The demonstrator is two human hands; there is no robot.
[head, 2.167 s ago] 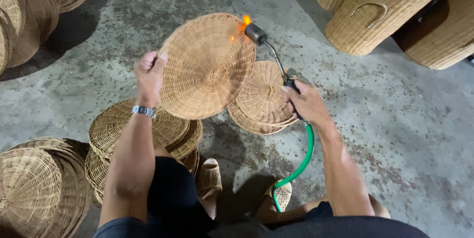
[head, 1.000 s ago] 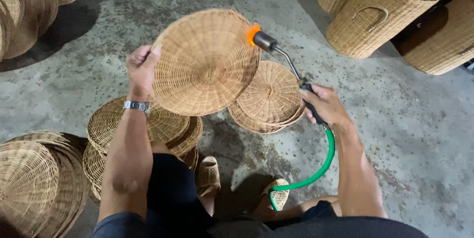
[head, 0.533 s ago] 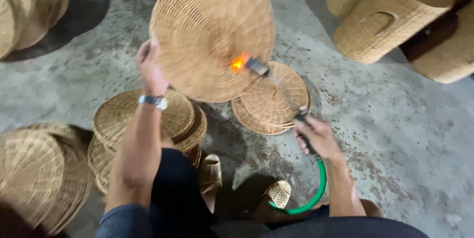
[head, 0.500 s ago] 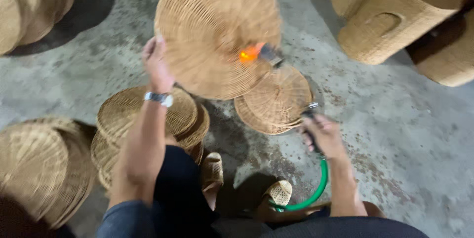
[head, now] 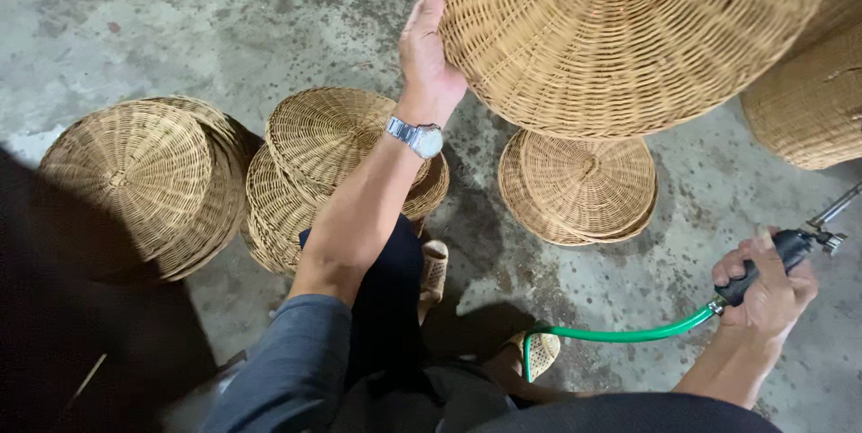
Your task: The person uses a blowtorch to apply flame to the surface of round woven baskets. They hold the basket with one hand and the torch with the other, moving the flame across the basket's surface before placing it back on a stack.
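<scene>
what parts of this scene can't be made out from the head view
- Torch tip and any flame: the torch in the right hand runs off the right edge.
- Full outline of the raised woven tray, gripped by the left hand: cut by the top edge.
- Tall basket at right: cropped by the edge and partly behind the tray.
- Lower left corner: too dark to read.
</scene>
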